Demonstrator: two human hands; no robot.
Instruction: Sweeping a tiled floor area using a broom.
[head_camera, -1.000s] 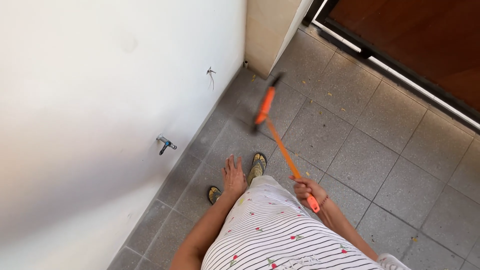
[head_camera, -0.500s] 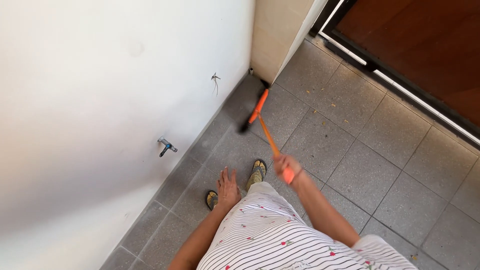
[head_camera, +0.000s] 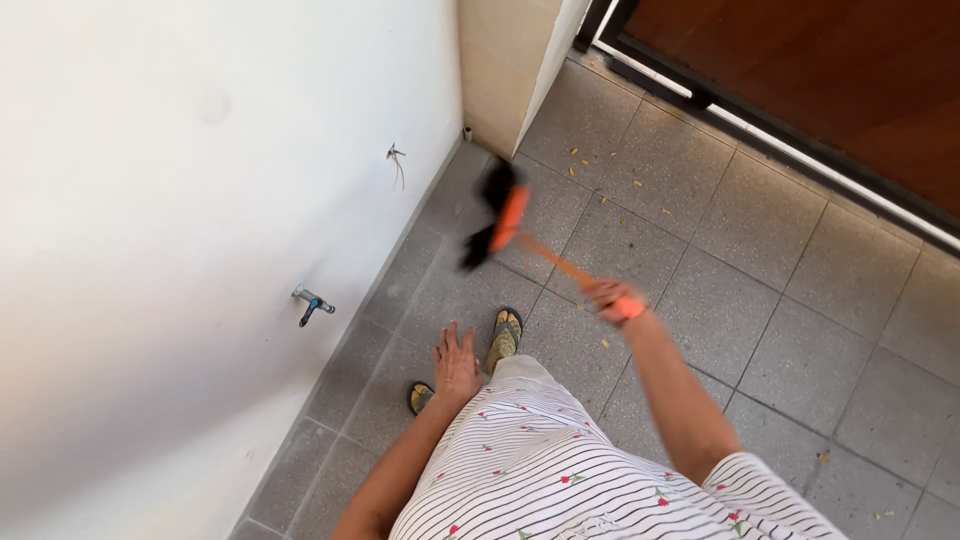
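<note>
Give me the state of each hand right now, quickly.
Left hand: open, fingers spread, resting on the striped skirt, holding nothing.
Right hand: closed around the orange handle of the black-bristled broom.

one broom (head_camera: 497, 226), orange with black bristles. two hands: the right hand (head_camera: 610, 298) and the left hand (head_camera: 456, 362). two sandals, one (head_camera: 504, 337) by the left hand and one (head_camera: 421, 397) partly hidden. one tap (head_camera: 311, 304) on the wall. one door (head_camera: 830, 80), brown. several small yellow bits (head_camera: 577, 160) on the tiles, too scattered to count.
</note>
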